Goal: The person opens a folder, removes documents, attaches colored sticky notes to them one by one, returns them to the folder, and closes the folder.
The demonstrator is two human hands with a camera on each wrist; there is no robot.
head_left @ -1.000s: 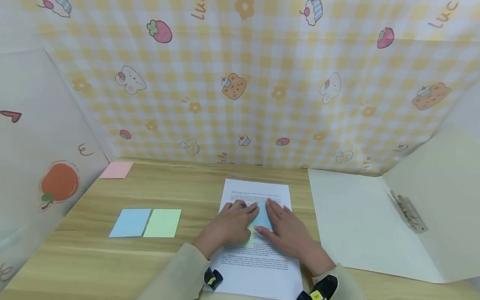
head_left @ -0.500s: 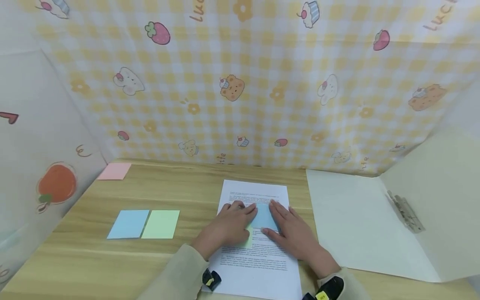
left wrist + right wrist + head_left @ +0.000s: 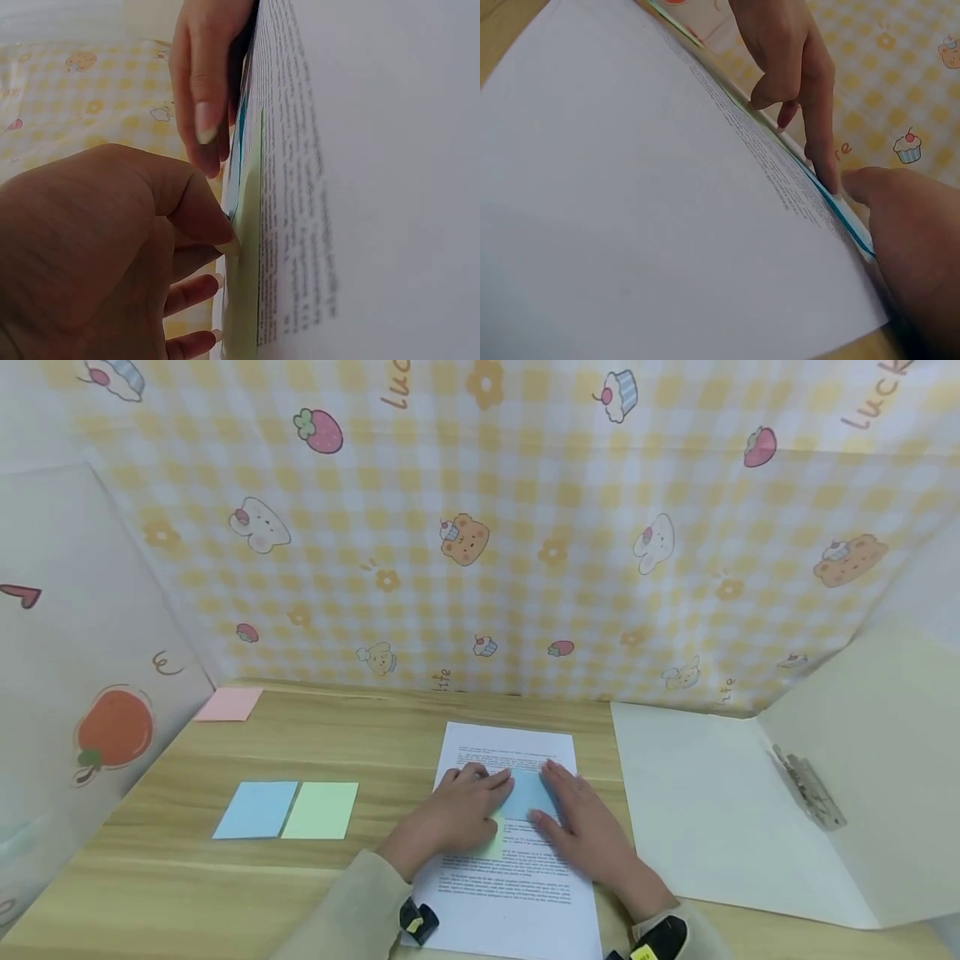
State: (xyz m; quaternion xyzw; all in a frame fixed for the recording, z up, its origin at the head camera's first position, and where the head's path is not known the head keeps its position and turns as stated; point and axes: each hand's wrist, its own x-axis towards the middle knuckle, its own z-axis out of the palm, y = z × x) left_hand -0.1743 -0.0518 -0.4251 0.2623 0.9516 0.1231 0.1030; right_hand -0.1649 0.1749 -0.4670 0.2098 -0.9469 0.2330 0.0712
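A printed sheet of paper (image 3: pixel 510 910) lies in front of me, with a blue sticky note (image 3: pixel 527 797) and a green sticky note (image 3: pixel 492 848) on its text. My left hand (image 3: pixel 459 814) rests on the sheet, its index fingertip on the blue note's left part and its thumb at the green note, which it partly hides. In the left wrist view the thumb tip touches the green note (image 3: pixel 244 300). My right hand (image 3: pixel 588 835) lies flat with extended fingers over the right edge of the blue note, covering that edge.
To the left lie a blue sticky pad (image 3: pixel 255 810) and a green sticky pad (image 3: pixel 320 810) side by side. A pink pad (image 3: pixel 228 703) sits at the back left corner. On the right stands an opened white folder (image 3: pixel 727 810) with a metal clip (image 3: pixel 810 789).
My right hand has slid a little to the right across the blue note, uncovering more of it. The left hand has stayed in place on the sheet.
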